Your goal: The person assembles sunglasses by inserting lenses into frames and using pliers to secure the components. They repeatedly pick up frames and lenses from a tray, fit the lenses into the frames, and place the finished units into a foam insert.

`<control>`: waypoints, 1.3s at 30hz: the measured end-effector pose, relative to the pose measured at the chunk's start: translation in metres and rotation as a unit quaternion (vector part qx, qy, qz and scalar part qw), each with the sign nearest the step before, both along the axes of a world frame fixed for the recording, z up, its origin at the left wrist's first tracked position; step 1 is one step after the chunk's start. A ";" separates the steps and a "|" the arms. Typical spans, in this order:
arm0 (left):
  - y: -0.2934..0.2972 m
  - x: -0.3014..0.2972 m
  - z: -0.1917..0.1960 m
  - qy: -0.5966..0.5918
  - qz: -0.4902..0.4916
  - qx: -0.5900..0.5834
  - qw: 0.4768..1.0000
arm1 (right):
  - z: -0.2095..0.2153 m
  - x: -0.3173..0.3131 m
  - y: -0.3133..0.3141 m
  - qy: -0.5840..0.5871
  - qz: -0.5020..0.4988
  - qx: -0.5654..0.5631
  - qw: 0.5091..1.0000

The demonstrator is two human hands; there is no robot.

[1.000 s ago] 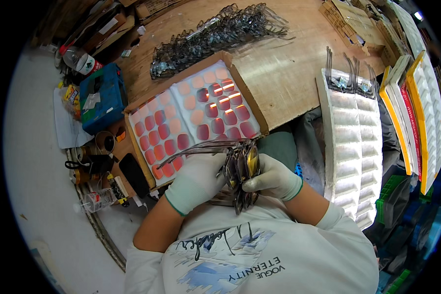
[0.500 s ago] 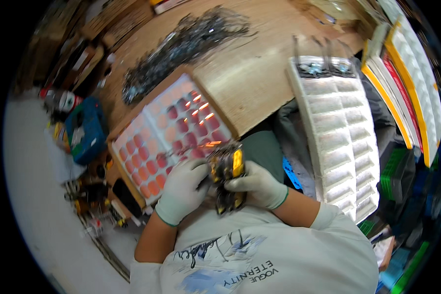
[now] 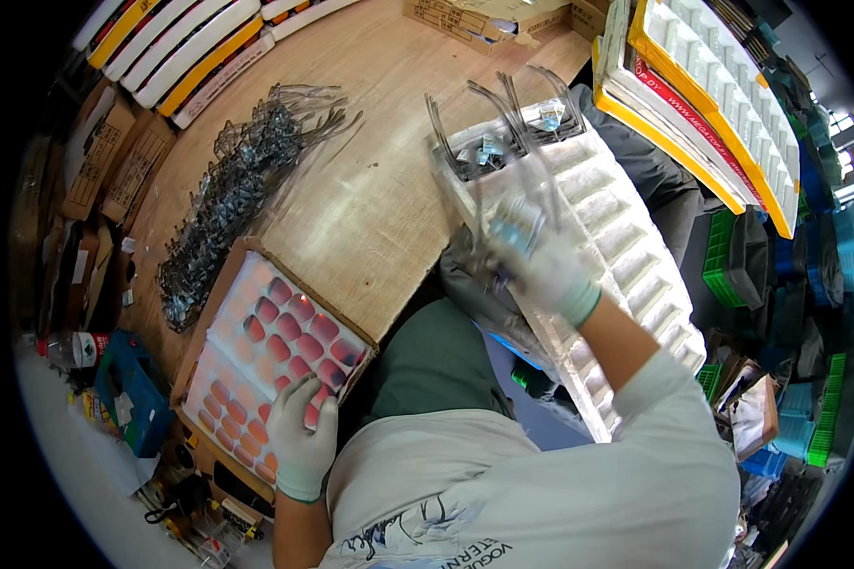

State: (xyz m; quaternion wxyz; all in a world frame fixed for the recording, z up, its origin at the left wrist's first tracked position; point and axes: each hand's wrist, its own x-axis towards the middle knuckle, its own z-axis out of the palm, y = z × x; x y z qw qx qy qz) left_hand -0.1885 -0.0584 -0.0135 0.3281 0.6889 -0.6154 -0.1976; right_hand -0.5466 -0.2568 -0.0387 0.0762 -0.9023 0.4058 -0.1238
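White-gloved right hand (image 3: 552, 277), centre right, clasps glasses (image 3: 519, 226); seemingly loading tray (image 3: 626, 248), needs alignment. Left hand (image 3: 304, 438) half-curled, hold unclear.

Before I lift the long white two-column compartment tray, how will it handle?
The tray looks like rough white foam, so probably light for its size. Its ribbed build should keep it fairly stiff. Dark thin-armed eyeglass frames cluster at the far end, so weight likely sits there and it may tip that way.
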 end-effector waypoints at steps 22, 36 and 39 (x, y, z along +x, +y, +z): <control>-0.016 -0.034 -0.013 0.035 -0.027 0.102 0.994 | -0.059 -0.038 -0.115 0.214 0.028 -0.067 0.974; 0.025 -0.037 -0.003 0.030 0.015 0.124 0.992 | -0.019 -0.051 -0.052 0.001 -0.089 -0.003 0.996; 0.029 -0.040 0.002 0.028 0.015 0.118 0.993 | -0.018 -0.065 -0.032 -0.090 -0.168 0.039 0.981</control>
